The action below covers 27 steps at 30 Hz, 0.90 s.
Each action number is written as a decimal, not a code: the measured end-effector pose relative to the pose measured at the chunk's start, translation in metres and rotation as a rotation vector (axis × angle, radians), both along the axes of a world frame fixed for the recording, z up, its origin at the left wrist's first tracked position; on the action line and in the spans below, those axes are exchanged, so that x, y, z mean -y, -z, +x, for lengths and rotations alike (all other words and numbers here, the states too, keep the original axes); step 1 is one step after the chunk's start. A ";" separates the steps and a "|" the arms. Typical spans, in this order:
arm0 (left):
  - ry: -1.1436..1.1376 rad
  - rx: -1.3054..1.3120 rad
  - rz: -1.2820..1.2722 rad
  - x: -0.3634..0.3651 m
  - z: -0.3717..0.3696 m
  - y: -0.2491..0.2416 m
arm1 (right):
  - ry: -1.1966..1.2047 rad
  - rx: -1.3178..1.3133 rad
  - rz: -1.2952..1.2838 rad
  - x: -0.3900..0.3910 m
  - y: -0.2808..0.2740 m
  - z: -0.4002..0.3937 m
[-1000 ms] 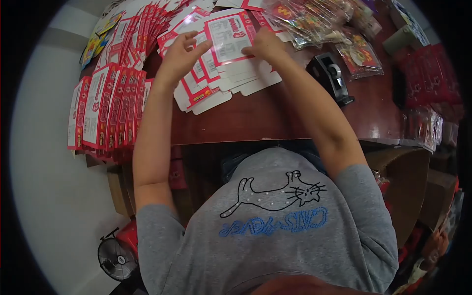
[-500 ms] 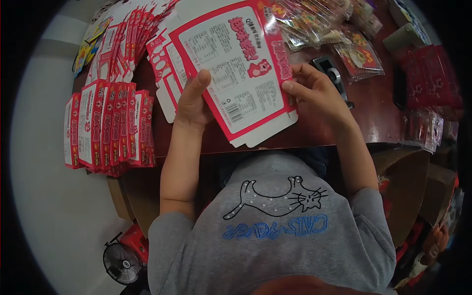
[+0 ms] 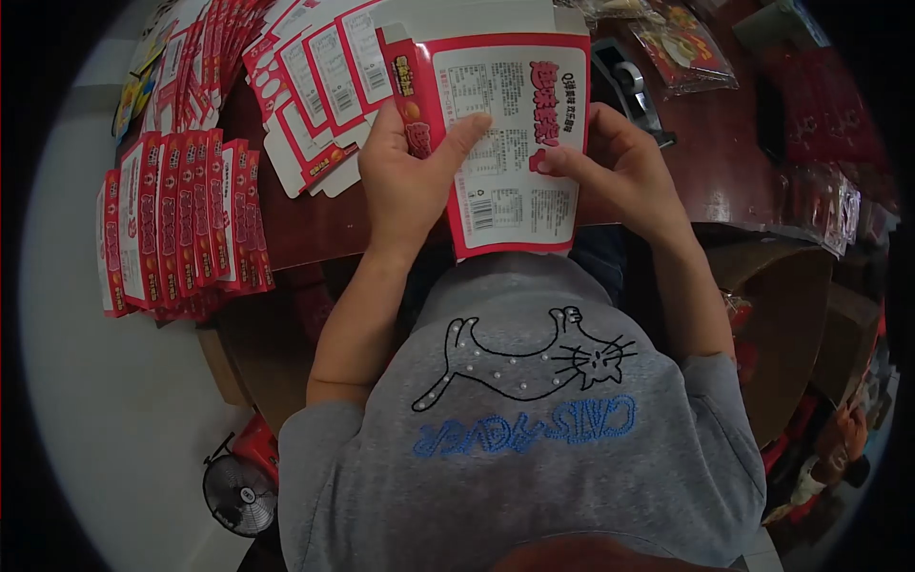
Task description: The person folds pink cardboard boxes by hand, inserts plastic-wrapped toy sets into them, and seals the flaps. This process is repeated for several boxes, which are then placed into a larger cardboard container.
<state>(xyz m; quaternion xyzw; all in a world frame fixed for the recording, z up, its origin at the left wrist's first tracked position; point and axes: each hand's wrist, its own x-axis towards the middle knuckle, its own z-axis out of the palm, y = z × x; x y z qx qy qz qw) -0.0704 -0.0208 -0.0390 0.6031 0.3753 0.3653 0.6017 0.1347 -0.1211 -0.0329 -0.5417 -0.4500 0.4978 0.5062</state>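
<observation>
Two thumbs atop carton (image 3: 505, 143) (fingers behind)

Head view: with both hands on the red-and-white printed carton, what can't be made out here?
- Red-and-white printed carton: top cut off by the frame edge; print too small to read.
- Left hand and right hand: fingers behind the carton hidden by it.
- Black tape dispenser: partly hidden by the carton.

Tape dispenser (image 3: 631, 88) on table (image 3: 724, 181) — small fan (image 3: 238, 494) on floor.
</observation>
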 end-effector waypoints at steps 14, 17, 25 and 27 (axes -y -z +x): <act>0.316 0.091 -0.289 0.043 -0.038 0.050 | 0.046 0.089 0.028 -0.026 0.010 0.027; 0.056 0.191 0.071 0.006 -0.034 0.036 | -0.085 0.012 0.024 -0.024 0.009 0.028; 0.270 0.005 0.085 -0.027 -0.040 0.034 | -0.104 0.127 0.172 -0.021 0.018 0.030; 0.173 0.054 0.078 -0.025 -0.037 0.035 | -0.043 0.146 0.266 -0.025 0.018 0.018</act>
